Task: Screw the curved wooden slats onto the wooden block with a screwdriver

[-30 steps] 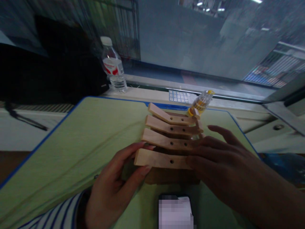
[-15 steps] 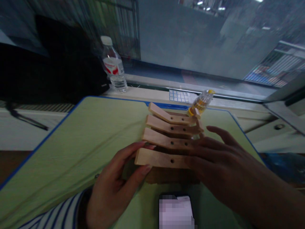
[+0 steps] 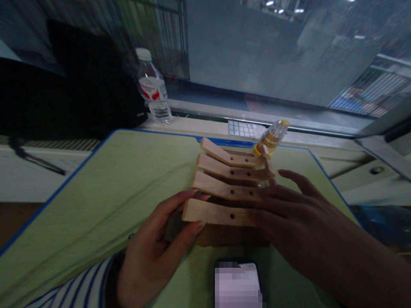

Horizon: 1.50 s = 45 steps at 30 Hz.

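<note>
Left grip (image 3: 150,261): closed on the left end of the nearest pale wooden slat (image 3: 215,212), fingers above and below it, striped sleeve (image 3: 77,286) at the wrist. Right grip (image 3: 298,226): open, fingers spread and lying across the right ends of the slats. Four drilled slats (image 3: 229,173) in all, fanned in a stepped row over a dark wooden base (image 3: 231,236), on a green bench (image 3: 73,201) with blue edging. Near the far edge: a small yellow-capped bottle (image 3: 272,137). Beyond the bench: a water bottle (image 3: 152,87). Nearest the person: a blurred phone (image 3: 237,284).
</note>
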{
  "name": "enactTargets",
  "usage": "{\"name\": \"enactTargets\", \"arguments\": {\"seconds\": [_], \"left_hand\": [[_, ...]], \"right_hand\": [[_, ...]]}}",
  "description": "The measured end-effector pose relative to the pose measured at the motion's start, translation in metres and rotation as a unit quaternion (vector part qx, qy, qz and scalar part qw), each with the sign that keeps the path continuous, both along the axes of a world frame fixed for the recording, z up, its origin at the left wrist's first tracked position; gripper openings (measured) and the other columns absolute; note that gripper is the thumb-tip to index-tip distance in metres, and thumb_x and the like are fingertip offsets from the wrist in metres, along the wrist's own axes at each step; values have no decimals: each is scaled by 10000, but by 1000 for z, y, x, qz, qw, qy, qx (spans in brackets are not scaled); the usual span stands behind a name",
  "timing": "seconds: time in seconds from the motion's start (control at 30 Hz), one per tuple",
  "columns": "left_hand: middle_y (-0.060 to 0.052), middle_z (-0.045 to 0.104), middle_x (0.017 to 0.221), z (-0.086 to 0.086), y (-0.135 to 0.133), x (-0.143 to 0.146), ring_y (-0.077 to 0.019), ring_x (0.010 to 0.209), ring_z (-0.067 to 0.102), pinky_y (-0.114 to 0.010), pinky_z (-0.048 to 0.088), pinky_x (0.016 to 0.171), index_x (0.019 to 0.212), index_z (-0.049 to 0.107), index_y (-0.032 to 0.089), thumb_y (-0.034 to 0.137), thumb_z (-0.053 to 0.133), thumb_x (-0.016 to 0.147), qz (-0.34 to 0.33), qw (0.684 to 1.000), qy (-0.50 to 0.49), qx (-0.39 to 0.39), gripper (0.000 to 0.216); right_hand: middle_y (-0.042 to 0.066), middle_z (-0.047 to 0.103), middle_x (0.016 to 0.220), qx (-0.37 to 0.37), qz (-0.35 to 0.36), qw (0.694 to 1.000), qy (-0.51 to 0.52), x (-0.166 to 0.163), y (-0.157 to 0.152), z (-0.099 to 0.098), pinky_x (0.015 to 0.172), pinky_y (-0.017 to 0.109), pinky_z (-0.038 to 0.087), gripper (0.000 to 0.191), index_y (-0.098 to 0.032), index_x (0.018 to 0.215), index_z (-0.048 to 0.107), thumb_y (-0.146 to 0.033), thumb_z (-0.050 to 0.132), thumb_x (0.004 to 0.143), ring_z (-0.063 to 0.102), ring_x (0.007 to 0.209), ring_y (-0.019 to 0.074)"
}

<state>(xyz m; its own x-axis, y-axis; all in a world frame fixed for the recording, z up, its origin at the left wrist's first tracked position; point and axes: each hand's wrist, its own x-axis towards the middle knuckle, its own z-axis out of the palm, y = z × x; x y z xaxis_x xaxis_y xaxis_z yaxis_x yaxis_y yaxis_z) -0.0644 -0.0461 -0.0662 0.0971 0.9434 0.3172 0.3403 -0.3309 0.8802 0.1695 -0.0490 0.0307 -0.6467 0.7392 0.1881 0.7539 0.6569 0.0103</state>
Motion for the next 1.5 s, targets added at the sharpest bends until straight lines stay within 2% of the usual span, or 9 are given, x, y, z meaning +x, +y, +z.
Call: {"name": "enactTargets", "arguments": {"seconds": [0.17,0.37,0.8,0.97,1.17,1.23,1.37,1.5], "left_hand": [[24,650,1179,-1,-2,0,-151,1058,626,-289,500,972,1250,498,353,256,607,859,1,1000,1,-7,417],[20,650,1181,1,-1,1,-143,1057,626,-266,513,952,1241,504,337,234,611,858,6,1000,5,6,411],[13,637,1200,-2,1,0,-148,1081,613,-280,489,981,1272,472,334,241,602,868,-11,1000,-11,-4,434],[28,641,1195,0,0,0,-136,1087,609,-248,480,983,1258,484,344,245,616,858,-4,1000,-4,4,432],[-6,649,1180,1,1,2,-167,1071,624,-290,503,964,1263,483,315,246,614,854,-5,1000,-7,7,435],[-29,650,1174,-1,1,1,-186,1068,626,-318,503,969,1271,480,293,251,621,847,-8,1000,-8,8,449],[-32,636,1191,-2,1,-1,-185,1085,617,-305,498,975,1281,475,292,245,650,820,-7,1000,-14,7,495],[-35,626,1204,-3,3,0,-186,1099,608,-301,510,957,1258,480,278,239,657,808,-16,999,-36,15,486]], "right_hand": [[-43,708,757,-17,-5,1000,-8,2,-1,-2,1080,423,225,106,-240,778,628,-140,660,793,654,895,183],[-40,696,742,-44,-23,998,-30,0,-1,-3,1060,446,266,88,-246,789,634,-167,671,802,646,922,189],[-22,721,781,-8,-10,1000,-4,1,-2,-1,1065,442,270,120,-237,820,639,-119,623,809,656,884,188],[-18,717,810,-13,-14,1000,-14,1,-3,1,1057,461,291,163,-240,864,647,-94,586,825,653,894,190],[-34,703,906,-6,-11,1000,-13,0,-4,7,1049,457,312,114,-247,908,645,-166,625,830,631,928,184],[-24,700,881,10,-11,1000,-4,1,-3,11,1011,457,355,60,-234,878,648,-207,598,857,632,896,190],[11,709,855,78,-16,997,12,6,-2,21,927,436,412,152,-206,897,658,-211,507,911,640,821,196],[40,712,836,140,-49,989,13,17,-5,34,771,372,455,183,-189,896,654,-231,478,927,632,750,199]]}}
